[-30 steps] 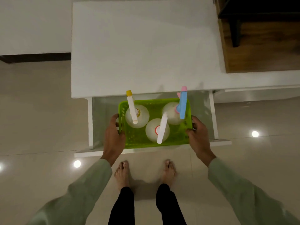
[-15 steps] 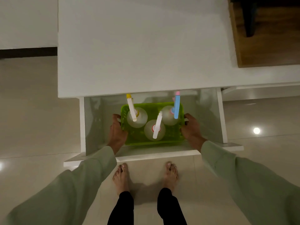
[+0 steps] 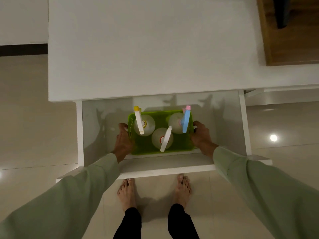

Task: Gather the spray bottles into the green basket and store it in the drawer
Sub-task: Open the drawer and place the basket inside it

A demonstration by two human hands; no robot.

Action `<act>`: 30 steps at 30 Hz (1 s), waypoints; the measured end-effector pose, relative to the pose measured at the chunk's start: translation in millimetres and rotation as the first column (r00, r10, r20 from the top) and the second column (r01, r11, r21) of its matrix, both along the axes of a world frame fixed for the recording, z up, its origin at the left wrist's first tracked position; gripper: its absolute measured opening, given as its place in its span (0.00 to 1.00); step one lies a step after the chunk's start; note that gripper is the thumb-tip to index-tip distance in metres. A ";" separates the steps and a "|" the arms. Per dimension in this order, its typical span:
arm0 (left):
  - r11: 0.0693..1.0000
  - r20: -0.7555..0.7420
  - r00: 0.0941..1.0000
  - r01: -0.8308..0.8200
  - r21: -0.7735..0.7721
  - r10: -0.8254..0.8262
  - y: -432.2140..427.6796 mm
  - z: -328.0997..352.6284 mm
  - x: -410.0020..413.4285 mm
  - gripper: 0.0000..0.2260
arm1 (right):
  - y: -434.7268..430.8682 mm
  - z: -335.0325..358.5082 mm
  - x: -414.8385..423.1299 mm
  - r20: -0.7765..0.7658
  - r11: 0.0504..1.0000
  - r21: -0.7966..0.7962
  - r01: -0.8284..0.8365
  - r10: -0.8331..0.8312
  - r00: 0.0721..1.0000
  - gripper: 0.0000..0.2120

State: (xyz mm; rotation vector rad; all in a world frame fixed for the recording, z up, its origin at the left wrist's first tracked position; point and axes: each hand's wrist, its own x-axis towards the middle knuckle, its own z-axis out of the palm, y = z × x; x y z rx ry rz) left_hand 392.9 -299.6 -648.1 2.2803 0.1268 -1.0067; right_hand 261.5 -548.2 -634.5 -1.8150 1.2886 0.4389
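A green basket [image 3: 143, 149] sits low inside the open white drawer [image 3: 165, 165], near its front. Three clear spray bottles stand upright in it: one with a white and yellow nozzle [image 3: 139, 122] at the left, one with a white nozzle [image 3: 165, 139] at the front middle, one with a blue and pink nozzle [image 3: 186, 119] at the right. My left hand [image 3: 123, 141] grips the basket's left side. My right hand [image 3: 201, 138] grips its right side. Both forearms reach down over the drawer front.
The white cabinet top [image 3: 151, 49] overhangs the back of the drawer. A brown wooden unit [image 3: 291, 40] stands at the upper right. My bare feet [image 3: 126, 192] stand on the glossy tiled floor just in front of the drawer.
The basket with the bottles has gone down from above the drawer's rim deep into the drawer, with both hands still on its sides. My arms now reach over the drawer front.
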 end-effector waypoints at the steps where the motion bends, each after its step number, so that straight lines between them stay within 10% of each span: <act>1: 1.000 -0.034 0.999 0.001 -0.009 -0.002 0.9 2.8 1.2 0.24 | -0.9 0.3 0.3 -0.008 1.000 0.013 -0.008 0.008 1.000 0.11; 6: 0.999 -0.082 0.996 -0.038 0.003 0.038 4.1 35.6 -2.9 0.33 | -5.0 23.3 -3.0 -0.095 0.997 0.081 0.005 0.002 0.995 0.27; 12: 0.965 0.210 0.957 0.229 -0.127 -0.199 25.5 132.6 -68.7 0.16 | 40.0 120.5 -49.6 0.200 0.954 -0.133 -0.267 0.290 0.936 0.18; 17: 0.795 0.385 0.713 0.596 0.110 -0.587 36.0 163.0 -107.3 0.16 | 73.2 141.5 -95.1 0.128 0.587 -0.380 -0.715 0.799 0.588 0.20; 30: 0.792 0.647 0.522 0.568 0.222 -0.556 8.0 143.2 -58.1 0.17 | 51.6 111.6 -44.9 0.003 0.381 -0.738 -0.557 0.827 0.563 0.14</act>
